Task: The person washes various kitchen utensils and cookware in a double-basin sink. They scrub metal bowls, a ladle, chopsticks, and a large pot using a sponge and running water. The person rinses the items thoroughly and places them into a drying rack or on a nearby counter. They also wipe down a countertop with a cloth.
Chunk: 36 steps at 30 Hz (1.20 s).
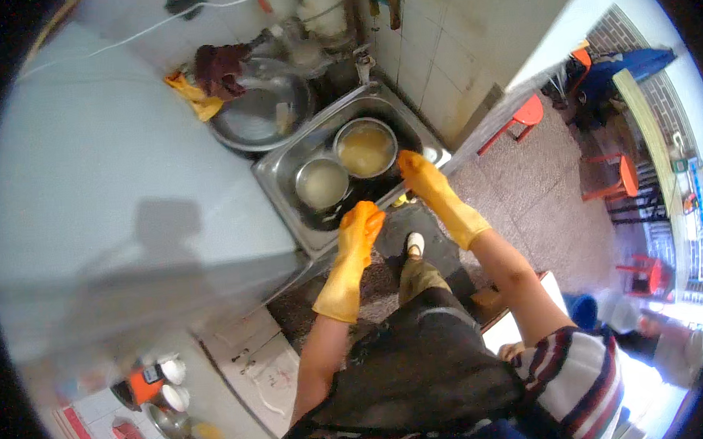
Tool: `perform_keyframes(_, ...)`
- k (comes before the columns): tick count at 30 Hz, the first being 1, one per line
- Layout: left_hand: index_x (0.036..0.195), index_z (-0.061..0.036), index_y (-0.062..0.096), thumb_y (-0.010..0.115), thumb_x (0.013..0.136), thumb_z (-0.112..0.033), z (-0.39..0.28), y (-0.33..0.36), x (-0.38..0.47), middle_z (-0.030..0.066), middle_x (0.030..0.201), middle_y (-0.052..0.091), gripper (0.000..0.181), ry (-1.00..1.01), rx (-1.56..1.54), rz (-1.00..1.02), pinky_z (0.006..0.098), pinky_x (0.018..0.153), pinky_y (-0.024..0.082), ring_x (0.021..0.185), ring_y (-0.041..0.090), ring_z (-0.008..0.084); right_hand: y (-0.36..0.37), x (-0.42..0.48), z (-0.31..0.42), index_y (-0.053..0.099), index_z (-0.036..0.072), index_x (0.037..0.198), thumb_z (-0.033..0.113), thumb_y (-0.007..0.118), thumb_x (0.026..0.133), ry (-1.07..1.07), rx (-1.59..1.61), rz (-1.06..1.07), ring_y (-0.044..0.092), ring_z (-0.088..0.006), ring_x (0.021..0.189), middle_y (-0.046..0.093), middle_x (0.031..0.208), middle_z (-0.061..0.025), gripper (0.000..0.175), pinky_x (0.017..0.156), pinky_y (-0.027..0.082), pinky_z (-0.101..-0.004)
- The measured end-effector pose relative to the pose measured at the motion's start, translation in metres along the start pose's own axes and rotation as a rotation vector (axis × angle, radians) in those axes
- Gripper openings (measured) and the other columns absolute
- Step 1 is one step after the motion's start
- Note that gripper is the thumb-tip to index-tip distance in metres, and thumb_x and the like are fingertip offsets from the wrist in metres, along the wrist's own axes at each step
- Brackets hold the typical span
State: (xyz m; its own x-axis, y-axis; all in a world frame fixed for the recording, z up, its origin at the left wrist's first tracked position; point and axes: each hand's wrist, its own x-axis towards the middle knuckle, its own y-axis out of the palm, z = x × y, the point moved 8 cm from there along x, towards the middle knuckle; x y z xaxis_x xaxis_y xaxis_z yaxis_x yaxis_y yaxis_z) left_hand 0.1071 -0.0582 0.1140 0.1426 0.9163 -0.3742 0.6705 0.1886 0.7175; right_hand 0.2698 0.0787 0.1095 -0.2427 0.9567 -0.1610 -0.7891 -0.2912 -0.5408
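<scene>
Long yellow-orange rubber gloves cover both of my hands. My left hand (360,224) is at the front edge of a stainless steel sink (279,214), its fingers curled; whether they hold anything is hidden. My right hand (419,169) is over the sink's right side, its fingertips beside the rim of a larger metal bowl (366,149). I cannot tell whether it touches that rim. Cloudy yellowish liquid fills much of this bowl. To its left, a smaller metal bowl (322,184) contains paler cloudy liquid. Both bowls stand inside the sink.
Behind the sink are a wide metal basin (250,114), a dark red cloth (219,68), a yellow glove or cloth (196,99) and a tap (364,64). A tiled wall (439,66) rises at the right. Red stools (528,112) stand beyond; another person (674,340) is at lower right.
</scene>
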Motion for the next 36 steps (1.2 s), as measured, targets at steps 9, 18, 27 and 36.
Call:
perform_keyframes(9, 0.124, -0.0098, 0.058, 0.066, 0.1, -0.026, 0.028, -0.056, 0.181, 0.0043, 0.102, 0.064, 0.03, 0.081, -0.053, -0.568, 0.0326, 0.08, 0.05, 0.085, 0.059, 0.0171, 0.134, 0.19, -0.135, 0.071, 0.001, 0.096, 0.029, 0.061, 0.095, -0.291, -1.132, 0.492, 0.069, -0.0415, 0.093, 0.073, 0.101, -0.0223, 0.03, 0.079, 0.054, -0.05)
perform_keyframes(18, 0.12, -0.0103, 0.063, 0.061, 0.098, -0.032, 0.093, -0.114, 0.316, 0.0121, 0.103, 0.07, 0.031, -0.269, -0.299, -0.448, 0.0408, 0.066, 0.056, 0.08, 0.067, 0.0268, 0.115, 0.167, -0.143, 0.073, 0.011, 0.1, 0.04, 0.057, 0.095, 0.418, -0.206, 0.685, 0.067, -0.0249, 0.092, 0.071, 0.095, -0.0093, 0.034, 0.082, 0.048, -0.0347)
perform_keyframes(27, 0.131, -0.0045, 0.057, 0.059, 0.094, -0.053, 0.04, -0.176, 0.334, 0.0164, 0.107, 0.071, 0.061, -0.239, 0.788, -0.665, 0.0451, 0.071, 0.057, 0.087, 0.07, 0.0312, 0.111, 0.108, -0.093, 0.07, 0.009, 0.094, 0.038, 0.051, 0.101, 0.698, 0.474, 0.409, 0.056, -0.0157, 0.063, 0.067, 0.076, -0.0043, 0.035, 0.058, 0.041, -0.0311)
perform_keyframes(36, 0.141, -0.0027, 0.052, 0.062, 0.094, -0.057, 0.041, -0.122, 0.325, 0.0162, 0.12, 0.07, 0.072, -0.215, 0.845, -0.41, 0.0449, 0.08, 0.056, 0.101, 0.07, 0.0328, 0.142, 0.114, -0.12, 0.063, 0.01, 0.123, 0.027, 0.058, 0.097, 0.119, -0.894, 0.457, 0.071, -0.0334, 0.079, 0.073, 0.093, -0.0151, 0.032, 0.064, 0.054, -0.0479)
